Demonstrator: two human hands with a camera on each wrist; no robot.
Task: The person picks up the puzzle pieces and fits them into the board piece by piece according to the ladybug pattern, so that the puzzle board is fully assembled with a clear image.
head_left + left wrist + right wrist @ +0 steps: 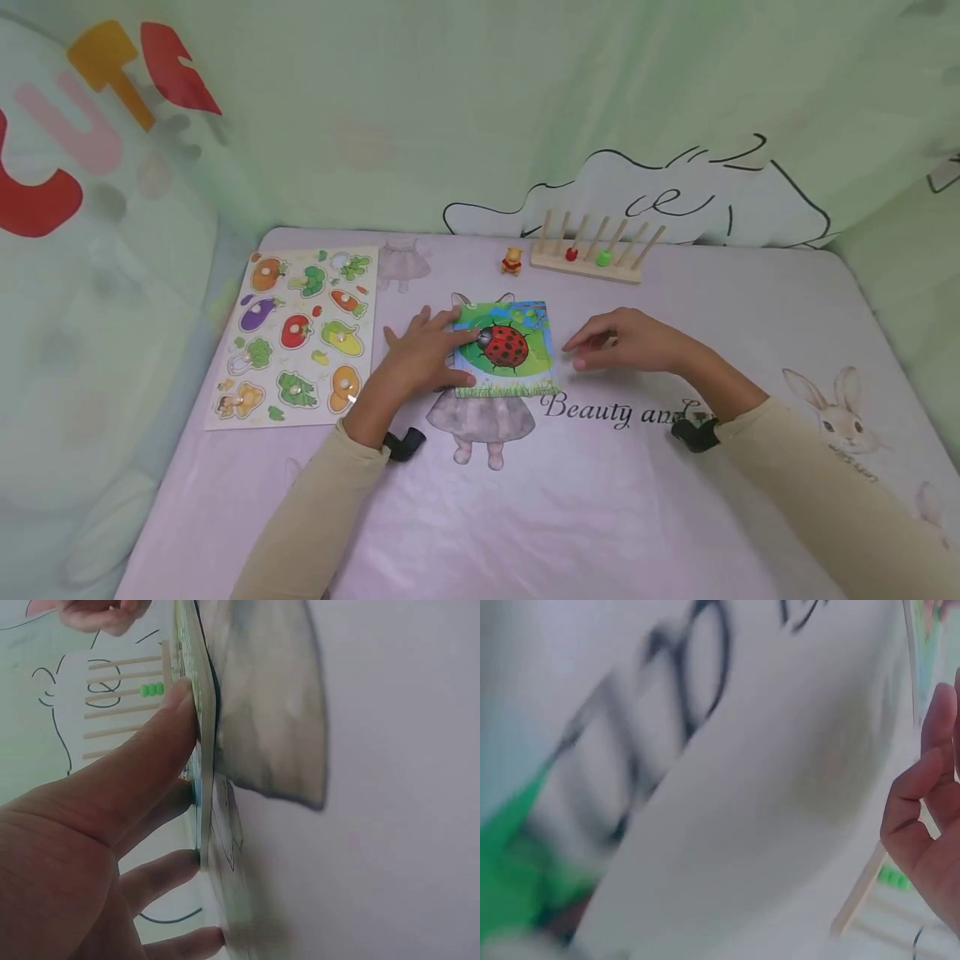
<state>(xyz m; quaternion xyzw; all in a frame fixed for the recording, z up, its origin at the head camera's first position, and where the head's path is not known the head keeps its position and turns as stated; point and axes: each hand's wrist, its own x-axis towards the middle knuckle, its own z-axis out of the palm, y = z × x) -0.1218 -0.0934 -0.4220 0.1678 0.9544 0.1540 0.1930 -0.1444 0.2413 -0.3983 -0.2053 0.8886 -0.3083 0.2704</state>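
A ladybug puzzle point(504, 346), a square board with a red spotted beetle on a green leaf, lies on the tablecloth in the middle of the head view. My left hand point(426, 354) rests on its left side with fingers spread, the thumb point(169, 720) near the lower corner. In the left wrist view the board's pale edge point(208, 750) stands out beside those fingers. Just off the board's right edge hovers my right hand point(630, 340), fingers loosely bent, with nothing visible between them. The right wrist view shows only part of that hand point(930, 817).
To the left lies a vegetable peg puzzle point(318, 354). Behind the board stand a small bear figure point(512, 261) and a wooden peg rack point(588, 267) carrying red and green beads. A printed cloth point(600, 508) covers the table, with fabric walls point(390, 125) around it.
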